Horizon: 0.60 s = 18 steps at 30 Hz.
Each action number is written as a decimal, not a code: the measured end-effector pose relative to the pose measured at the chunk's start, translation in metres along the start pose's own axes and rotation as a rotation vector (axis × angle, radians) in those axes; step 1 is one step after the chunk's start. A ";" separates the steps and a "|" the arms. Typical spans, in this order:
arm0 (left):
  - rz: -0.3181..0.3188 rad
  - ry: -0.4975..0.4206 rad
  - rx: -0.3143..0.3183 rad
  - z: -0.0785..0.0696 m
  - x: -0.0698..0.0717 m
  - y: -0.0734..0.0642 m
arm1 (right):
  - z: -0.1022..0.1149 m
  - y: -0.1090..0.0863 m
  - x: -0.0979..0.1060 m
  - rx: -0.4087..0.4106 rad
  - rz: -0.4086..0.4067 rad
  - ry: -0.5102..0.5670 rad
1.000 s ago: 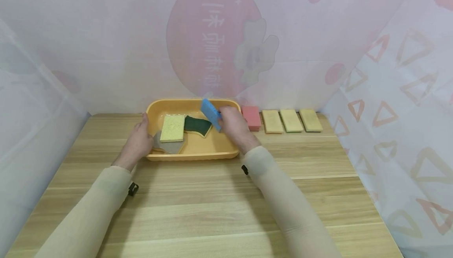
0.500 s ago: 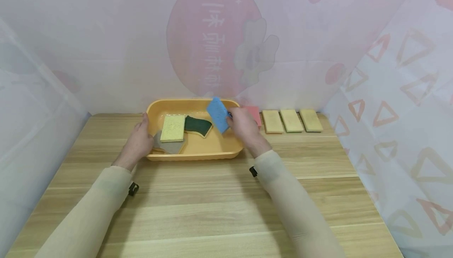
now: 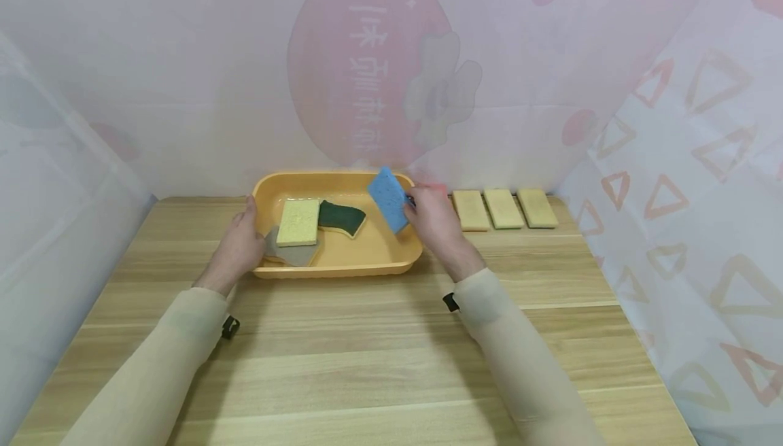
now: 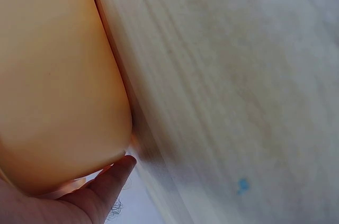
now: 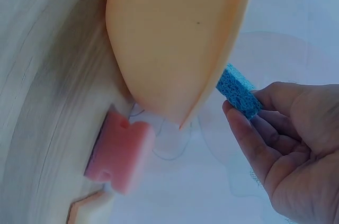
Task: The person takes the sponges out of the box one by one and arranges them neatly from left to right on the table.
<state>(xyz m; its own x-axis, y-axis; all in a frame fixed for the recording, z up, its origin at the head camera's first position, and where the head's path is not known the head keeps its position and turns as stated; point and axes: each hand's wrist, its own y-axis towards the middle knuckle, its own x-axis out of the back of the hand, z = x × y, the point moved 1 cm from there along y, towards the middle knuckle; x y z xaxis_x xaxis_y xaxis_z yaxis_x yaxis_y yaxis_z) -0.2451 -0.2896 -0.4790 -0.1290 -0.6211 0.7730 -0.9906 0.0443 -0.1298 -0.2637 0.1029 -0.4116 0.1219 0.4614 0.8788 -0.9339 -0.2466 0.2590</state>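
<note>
My right hand (image 3: pixel 437 225) pinches a blue sponge (image 3: pixel 389 199) by its right edge, tilted above the right end of a yellow plastic tray (image 3: pixel 361 270). In the right wrist view, thumb and fingers close on the end of the blue sponge (image 5: pixel 238 90), beside the tray's rim. At the tray's left end, my left hand (image 3: pixel 235 245) holds the rim. The left wrist view shows fingers against the tray's outer wall (image 4: pixel 63 86). Inside the tray lie a yellow sponge (image 3: pixel 298 221), a dark green scouring sponge (image 3: pixel 342 217) and a grey piece (image 3: pixel 300 254) partly under the yellow one.
Right of the tray, a pink sponge (image 5: pixel 119 152) is mostly hidden behind my right hand in the head view. Three pale yellow sponges (image 3: pixel 471 211) continue the row along the back wall. A wooden table (image 3: pixel 342 357) bears everything, with printed cloth walls around it.
My right hand has moved to the right with the blue sponge, whose broad face now turns more toward the head camera. My left hand and the tray have stayed in place.
</note>
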 end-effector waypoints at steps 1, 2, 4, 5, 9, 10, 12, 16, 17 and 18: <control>-0.001 -0.001 0.001 0.000 0.000 0.000 | 0.000 -0.002 0.002 -0.008 0.002 0.004; -0.002 -0.001 0.002 0.000 0.000 0.000 | 0.000 -0.003 0.003 -0.016 0.005 0.007; -0.002 -0.002 0.001 0.000 -0.001 0.000 | -0.001 -0.006 0.007 -0.023 0.003 0.013; -0.003 -0.002 0.001 0.000 -0.001 0.000 | -0.001 -0.008 0.009 -0.028 0.000 0.012; -0.004 0.001 0.001 0.000 -0.001 0.000 | -0.004 -0.014 0.015 -0.052 -0.008 0.021; -0.005 0.001 0.000 0.000 -0.001 0.000 | -0.005 -0.016 0.016 -0.061 -0.009 0.019; -0.005 0.000 0.002 0.000 0.000 -0.001 | -0.007 -0.019 0.020 -0.075 -0.009 0.022; -0.005 -0.001 0.002 0.000 0.000 -0.001 | -0.012 -0.025 0.026 -0.091 -0.012 0.025; -0.006 0.000 0.003 0.000 0.000 -0.001 | -0.013 -0.027 0.027 -0.091 -0.014 0.023; -0.007 0.001 0.002 -0.001 0.000 -0.001 | -0.014 -0.028 0.029 -0.092 -0.017 0.020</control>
<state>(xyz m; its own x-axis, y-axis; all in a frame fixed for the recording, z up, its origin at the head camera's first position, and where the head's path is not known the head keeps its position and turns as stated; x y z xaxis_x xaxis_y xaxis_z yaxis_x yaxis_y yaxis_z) -0.2440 -0.2890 -0.4788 -0.1222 -0.6208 0.7744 -0.9913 0.0385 -0.1255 -0.2387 0.1354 -0.3990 0.1318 0.4817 0.8664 -0.9587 -0.1602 0.2349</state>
